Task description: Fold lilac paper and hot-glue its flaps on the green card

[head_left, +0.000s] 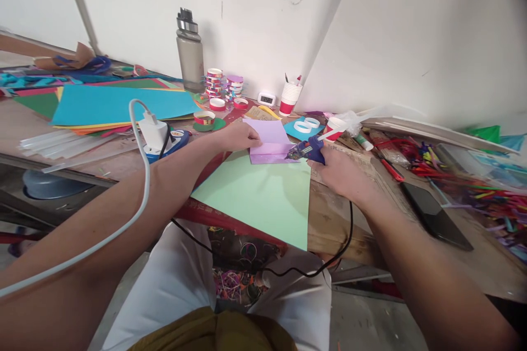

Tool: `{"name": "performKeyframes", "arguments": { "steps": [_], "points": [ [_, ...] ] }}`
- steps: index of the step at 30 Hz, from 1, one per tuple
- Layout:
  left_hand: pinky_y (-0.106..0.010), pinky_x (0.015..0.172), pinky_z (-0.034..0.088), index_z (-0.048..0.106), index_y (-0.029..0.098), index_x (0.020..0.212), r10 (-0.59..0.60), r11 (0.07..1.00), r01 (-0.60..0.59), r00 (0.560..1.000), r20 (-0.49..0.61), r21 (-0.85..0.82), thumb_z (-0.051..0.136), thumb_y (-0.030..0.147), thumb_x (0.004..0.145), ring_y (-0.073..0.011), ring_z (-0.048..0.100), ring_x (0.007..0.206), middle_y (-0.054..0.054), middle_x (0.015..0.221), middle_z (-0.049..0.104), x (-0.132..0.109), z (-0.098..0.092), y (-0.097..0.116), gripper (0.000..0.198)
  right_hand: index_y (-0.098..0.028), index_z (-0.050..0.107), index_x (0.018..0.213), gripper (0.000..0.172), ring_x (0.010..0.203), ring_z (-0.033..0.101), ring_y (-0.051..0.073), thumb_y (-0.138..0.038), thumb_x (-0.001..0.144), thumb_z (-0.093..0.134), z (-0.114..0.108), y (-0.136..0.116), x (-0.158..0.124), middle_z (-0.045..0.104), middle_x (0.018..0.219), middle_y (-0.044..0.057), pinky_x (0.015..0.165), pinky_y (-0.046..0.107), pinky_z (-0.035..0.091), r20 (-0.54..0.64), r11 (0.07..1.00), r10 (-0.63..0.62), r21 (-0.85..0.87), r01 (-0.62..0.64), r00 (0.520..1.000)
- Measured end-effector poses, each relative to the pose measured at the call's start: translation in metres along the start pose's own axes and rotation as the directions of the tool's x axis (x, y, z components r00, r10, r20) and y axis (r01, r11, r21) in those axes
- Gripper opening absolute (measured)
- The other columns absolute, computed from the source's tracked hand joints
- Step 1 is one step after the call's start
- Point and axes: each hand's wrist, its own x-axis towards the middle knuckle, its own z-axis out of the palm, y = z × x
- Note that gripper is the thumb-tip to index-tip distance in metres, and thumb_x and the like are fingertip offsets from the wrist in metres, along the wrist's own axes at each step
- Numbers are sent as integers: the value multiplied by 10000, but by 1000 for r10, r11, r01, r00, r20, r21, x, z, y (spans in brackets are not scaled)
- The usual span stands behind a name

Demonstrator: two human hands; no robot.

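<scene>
A folded sheet of purple paper lies on a larger light green sheet. My left hand pinches the purple paper at its left edge, near the fold. Wrapped round the handle of a blue glue gun is my right hand. The gun's nozzle points left and sits at the right part of the purple paper's lower flap; whether it touches cannot be made out. From the gun a black cord hangs down over the table's front edge and across my lap.
Coloured sheets, a white plug adapter and a grey bottle stand to the left. Behind are paper cups and a small clock. A phone and a red cutter lie right. A white cable crosses my left arm.
</scene>
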Motion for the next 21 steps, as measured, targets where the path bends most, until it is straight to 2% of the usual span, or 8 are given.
{"name": "performKeyframes", "arguments": {
  "steps": [9,14,21],
  "points": [
    [-263,546,265,502,168,532,10,999,-10,1000,-8,43,500,395,785,-115,398,554,20,540,440,2,2,-4,340,-158,584,996,232,959,634,282,-321,907,446,3,-3,7,684,1034,166,709,301,425,-16,999,-45,-10,44,999],
    [-257,551,272,495,168,529,26,999,-25,1000,-9,45,489,396,784,-112,381,553,24,534,421,2,2,-3,342,-155,584,1012,239,941,636,278,-320,906,447,3,-2,6,689,1013,163,700,301,424,-14,1000,-9,-11,9,1000],
    [-267,557,267,464,174,518,1,1000,-1,1000,2,7,499,379,762,-115,361,551,26,534,388,1,1,-1,321,-178,579,1066,252,957,633,281,-331,908,455,6,-12,8,684,1046,146,721,312,423,8,997,-63,34,63,998]
  ]
}}
